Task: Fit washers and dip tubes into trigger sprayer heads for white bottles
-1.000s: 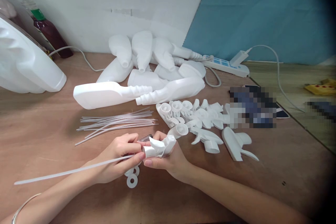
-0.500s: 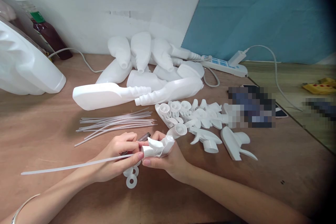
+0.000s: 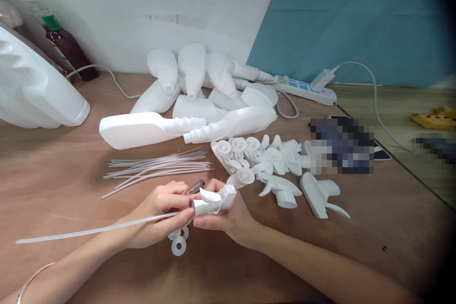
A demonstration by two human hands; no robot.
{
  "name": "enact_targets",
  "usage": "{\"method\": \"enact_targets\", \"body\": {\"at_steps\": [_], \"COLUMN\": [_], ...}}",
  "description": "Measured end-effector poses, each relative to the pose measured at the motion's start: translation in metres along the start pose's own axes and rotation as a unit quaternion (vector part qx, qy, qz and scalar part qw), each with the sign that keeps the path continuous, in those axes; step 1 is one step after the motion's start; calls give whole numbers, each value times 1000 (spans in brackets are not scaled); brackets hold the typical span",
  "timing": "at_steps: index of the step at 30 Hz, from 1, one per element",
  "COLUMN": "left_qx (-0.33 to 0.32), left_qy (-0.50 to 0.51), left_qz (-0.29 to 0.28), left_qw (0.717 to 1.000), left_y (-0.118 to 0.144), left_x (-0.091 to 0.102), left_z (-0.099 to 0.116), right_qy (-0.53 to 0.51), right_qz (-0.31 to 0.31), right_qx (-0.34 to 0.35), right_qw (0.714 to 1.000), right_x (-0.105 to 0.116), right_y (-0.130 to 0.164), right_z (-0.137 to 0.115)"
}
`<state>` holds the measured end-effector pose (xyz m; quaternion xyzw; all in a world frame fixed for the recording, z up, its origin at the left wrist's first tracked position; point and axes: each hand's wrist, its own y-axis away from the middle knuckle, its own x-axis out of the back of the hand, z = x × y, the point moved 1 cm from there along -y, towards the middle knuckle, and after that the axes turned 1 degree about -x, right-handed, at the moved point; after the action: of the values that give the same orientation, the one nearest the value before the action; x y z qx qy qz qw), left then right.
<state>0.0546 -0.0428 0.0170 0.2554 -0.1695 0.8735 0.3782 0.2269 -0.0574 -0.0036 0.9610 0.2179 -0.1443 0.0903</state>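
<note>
My right hand is closed around a white trigger sprayer head, its round collar facing left. Pinched in my left hand is a thin translucent plastic tube, its free end stretching out over my left forearm. The left fingertips meet the collar's open end; they hide where the tube ends there. Behind the fingers a dark, glossy object shows in part, of a kind I cannot make out. Several white ring washers lie on the table just below my hands.
More tubes lie bundled left of centre. White spray bottles are piled behind them. Several sprayer heads lie to the right. A power strip, a blurred-out phone-like item, a dark bottle and a large white jug stand around.
The tube's free end has shifted left and slightly down, with more of its length showing beyond my left hand. Both hands and the sprayer head have barely moved.
</note>
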Motion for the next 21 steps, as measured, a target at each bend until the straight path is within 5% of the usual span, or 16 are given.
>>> {"method": "enact_targets", "body": {"at_steps": [21], "left_qx": [23], "left_qy": [93], "left_qz": [-30], "left_qw": [995], "left_y": [0], "left_x": [0], "left_z": [-4], "right_qy": [4], "right_qz": [5], "right_qx": [-23], "right_qw": [1000], "right_x": [-1], "right_y": [0], "right_z": [0]}}
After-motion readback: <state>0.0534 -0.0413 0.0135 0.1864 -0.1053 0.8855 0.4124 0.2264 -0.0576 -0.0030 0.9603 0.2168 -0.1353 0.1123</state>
